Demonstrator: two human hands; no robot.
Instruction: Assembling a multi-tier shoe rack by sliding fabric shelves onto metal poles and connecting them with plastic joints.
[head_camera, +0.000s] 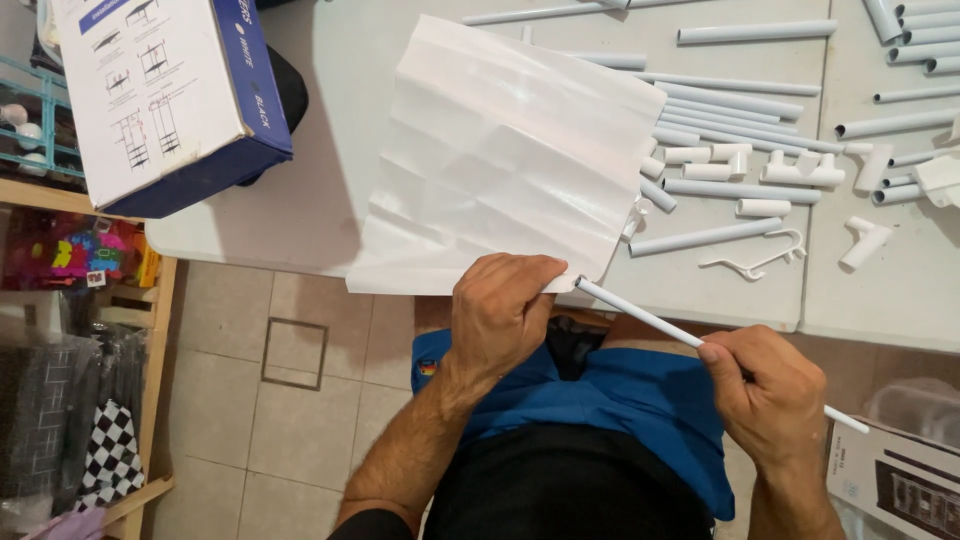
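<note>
left hand (497, 318): pinches the near edge of the white folded sheet (500, 165), at the table (300, 200) edge.
right hand (770, 395): closed around a thin white rod (640, 316), tip just beside the sheet's corner.
done: looks like very little; sheet is out, one rod picked up.
left: many grey tubes (745, 133) and white joints (800, 172) lie loose on the table past the sheet.
box (165, 90): on the table's far corner.

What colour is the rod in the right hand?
White, seen in the head view: the rod runs from the right hand up to the folded sheet.
</note>
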